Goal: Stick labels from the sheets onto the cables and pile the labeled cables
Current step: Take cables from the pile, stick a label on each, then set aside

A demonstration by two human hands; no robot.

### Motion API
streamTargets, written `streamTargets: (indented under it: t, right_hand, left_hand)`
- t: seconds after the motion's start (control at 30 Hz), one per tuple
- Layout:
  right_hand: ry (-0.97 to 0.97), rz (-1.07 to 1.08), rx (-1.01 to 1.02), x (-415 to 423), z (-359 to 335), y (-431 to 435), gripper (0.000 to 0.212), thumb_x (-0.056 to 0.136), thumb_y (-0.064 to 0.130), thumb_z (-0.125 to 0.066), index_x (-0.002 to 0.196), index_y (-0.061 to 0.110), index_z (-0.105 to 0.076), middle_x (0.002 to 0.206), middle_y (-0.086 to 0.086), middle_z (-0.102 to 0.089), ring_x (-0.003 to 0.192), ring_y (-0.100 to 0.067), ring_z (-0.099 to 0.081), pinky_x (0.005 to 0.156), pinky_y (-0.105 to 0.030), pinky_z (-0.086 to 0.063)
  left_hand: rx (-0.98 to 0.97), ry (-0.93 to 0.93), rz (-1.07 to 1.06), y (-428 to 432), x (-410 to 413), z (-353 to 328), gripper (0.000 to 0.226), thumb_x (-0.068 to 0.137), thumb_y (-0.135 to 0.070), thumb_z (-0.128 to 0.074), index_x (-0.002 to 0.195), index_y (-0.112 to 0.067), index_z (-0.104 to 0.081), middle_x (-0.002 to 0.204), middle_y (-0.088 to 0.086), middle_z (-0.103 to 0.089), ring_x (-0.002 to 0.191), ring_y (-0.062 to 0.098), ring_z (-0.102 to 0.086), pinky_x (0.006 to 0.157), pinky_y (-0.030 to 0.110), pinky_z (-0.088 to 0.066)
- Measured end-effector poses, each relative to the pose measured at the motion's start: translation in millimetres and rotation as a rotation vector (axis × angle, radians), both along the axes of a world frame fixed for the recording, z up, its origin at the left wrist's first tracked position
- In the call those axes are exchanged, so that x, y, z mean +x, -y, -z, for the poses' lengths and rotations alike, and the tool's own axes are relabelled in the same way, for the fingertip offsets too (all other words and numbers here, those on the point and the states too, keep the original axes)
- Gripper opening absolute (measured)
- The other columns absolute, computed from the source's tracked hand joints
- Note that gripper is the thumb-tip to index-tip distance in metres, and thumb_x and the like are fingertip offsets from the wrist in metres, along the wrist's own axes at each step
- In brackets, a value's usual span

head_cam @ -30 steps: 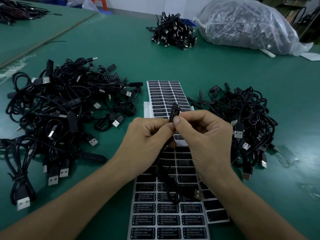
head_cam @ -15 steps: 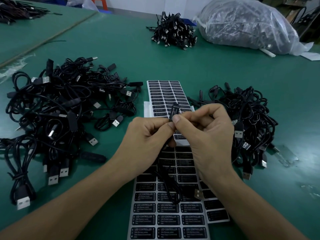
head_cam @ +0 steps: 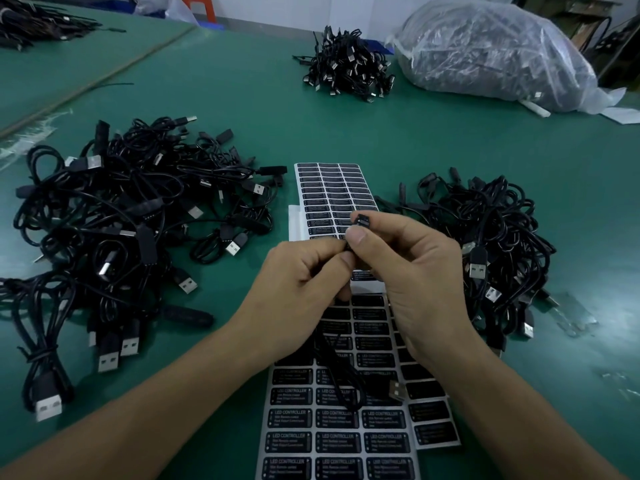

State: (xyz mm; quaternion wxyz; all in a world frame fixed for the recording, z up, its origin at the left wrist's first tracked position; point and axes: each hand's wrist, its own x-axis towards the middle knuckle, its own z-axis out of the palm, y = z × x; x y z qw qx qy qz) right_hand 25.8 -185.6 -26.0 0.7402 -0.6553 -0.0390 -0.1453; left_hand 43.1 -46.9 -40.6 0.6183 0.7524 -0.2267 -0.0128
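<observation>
Left hand (head_cam: 304,278) and right hand (head_cam: 412,268) pinch cable (head_cam: 360,223) controller block. Cable light, limp; grip rigid block, not cord.

Readable print: "LED CONTROLLER" on the label sheets

We read "LED CONTROLLER" in white on each black label of the near label sheet (head_cam: 337,441), with smaller lines beneath too blurred for us to make out. The far label sheet (head_cam: 332,188) carries similar black labels, but we cannot read their print.
</observation>
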Motion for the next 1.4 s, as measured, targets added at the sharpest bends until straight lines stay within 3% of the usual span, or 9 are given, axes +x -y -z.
streamTargets:
  t: [0.23, 0.43, 0.6, 0.77, 0.9, 1.07, 1.2, 1.27, 1.4]
  right_hand:
    - [0.028, 0.095, -0.167, 0.2, -1.6, 1.0, 0.026, 0.096, 0.018, -0.063, 0.072, 0.012, -0.071, 0.053, 0.014, -0.055, 0.048, 0.0, -0.05, 0.051, -0.012, -0.043]
    - [0.011, 0.121, -0.221, -1.7, 1.3, -0.3, 0.036, 0.101, 0.034, -0.053, 0.072, 0.022, -0.07, 0.06, 0.013, -0.059, 0.057, 0.002, -0.053, 0.057, -0.01, -0.042]
    - [-0.071, -0.053, -0.416, -6.7, 3.1, -2.8, 0.02, 0.085, 0.043, -0.064, 0.1, 0.033, -0.072, 0.086, 0.015, -0.072, 0.078, -0.002, -0.066, 0.069, -0.016, -0.053]
    - [0.063, -0.133, -0.701, -12.0, 4.0, -9.6, 0.023, 0.08, 0.031, -0.077, 0.101, 0.038, -0.07, 0.094, 0.027, -0.068, 0.086, 0.006, -0.065, 0.076, -0.007, -0.048]
    - [0.008, -0.048, -0.636, -9.9, 4.9, -6.1, 0.01, 0.084, 0.021, -0.079, 0.089, 0.029, -0.073, 0.081, 0.017, -0.07, 0.075, -0.005, -0.066, 0.068, -0.015, -0.051]
    - [0.019, -0.072, -0.626, -13.3, 0.0, -6.5, 0.021, 0.087, 0.024, -0.075, 0.101, 0.037, -0.067, 0.081, 0.017, -0.07, 0.071, -0.001, -0.065, 0.063, -0.011, -0.047]
    - [0.184, 0.247, -0.757, -13.7, -11.2, 5.9, 0.024, 0.091, 0.016, -0.068, 0.114, 0.024, -0.069, 0.085, 0.026, -0.064, 0.082, 0.003, -0.065, 0.069, -0.001, -0.047]
    - [0.255, 0.477, -0.885, -12.3, -20.6, 19.3, 0.024, 0.092, 0.014, -0.068, 0.117, 0.014, -0.07, 0.088, 0.018, -0.062, 0.07, -0.003, -0.062, 0.077, 0.005, -0.041]
    - [0.215, 0.786, -1.006, -7.5, -34.1, 50.9, 0.025, 0.094, 0.02, -0.065, 0.118, 0.014, -0.07, 0.093, 0.007, -0.065, 0.081, -0.021, -0.057, 0.079, -0.005, -0.026]
  left_hand:
    - [0.04, 0.035, 0.026, 0.6, -3.9, -1.6, 0.034, 0.092, -0.027, -0.049, 0.061, -0.034, -0.06, 0.053, 0.0, -0.047, 0.052, 0.014, -0.039, 0.049, 0.037, -0.034]
    - [0.049, 0.102, -0.074, -1.3, -3.0, 0.9, 0.033, 0.095, -0.031, -0.049, 0.072, -0.011, -0.06, 0.053, -0.005, -0.039, 0.049, 0.012, -0.033, 0.046, 0.036, -0.03]
    - [-0.111, 0.247, -0.269, -8.5, 9.2, -5.1, 0.026, 0.103, -0.021, -0.047, 0.096, -0.022, -0.072, 0.066, -0.021, -0.056, 0.062, -0.002, -0.049, 0.061, 0.01, -0.036]
    - [-0.341, 0.123, -0.324, -11.6, 12.9, -7.5, 0.031, 0.106, -0.022, -0.043, 0.092, -0.024, -0.07, 0.055, -0.008, -0.046, 0.05, 0.007, -0.043, 0.05, 0.02, -0.04]
    - [-0.505, -0.004, -0.311, -13.5, 14.7, -10.3, 0.032, 0.108, -0.017, -0.041, 0.091, -0.015, -0.068, 0.059, -0.005, -0.055, 0.051, 0.012, -0.053, 0.051, 0.021, -0.046]
    - [-0.588, -0.067, -0.268, -21.0, 21.3, -17.3, 0.029, 0.107, -0.02, -0.042, 0.098, -0.013, -0.069, 0.067, -0.003, -0.064, 0.062, 0.013, -0.062, 0.062, 0.024, -0.054]
    - [-0.269, 0.117, -0.588, -46.8, 38.1, -18.3, 0.02, 0.104, -0.015, -0.05, 0.105, -0.02, -0.069, 0.075, -0.011, -0.069, 0.071, 0.004, -0.065, 0.067, 0.021, -0.054]
    - [0.017, 0.285, -0.727, -60.8, 44.8, -15.3, 0.017, 0.101, -0.017, -0.055, 0.111, -0.021, -0.068, 0.085, -0.017, -0.067, 0.075, -0.003, -0.062, 0.073, 0.018, -0.051]
    - [0.619, 0.349, -0.721, -68.2, 47.4, -10.1, 0.022, 0.097, -0.032, -0.059, 0.116, -0.023, -0.066, 0.104, -0.009, -0.063, 0.095, 0.015, -0.06, 0.082, 0.038, -0.054]
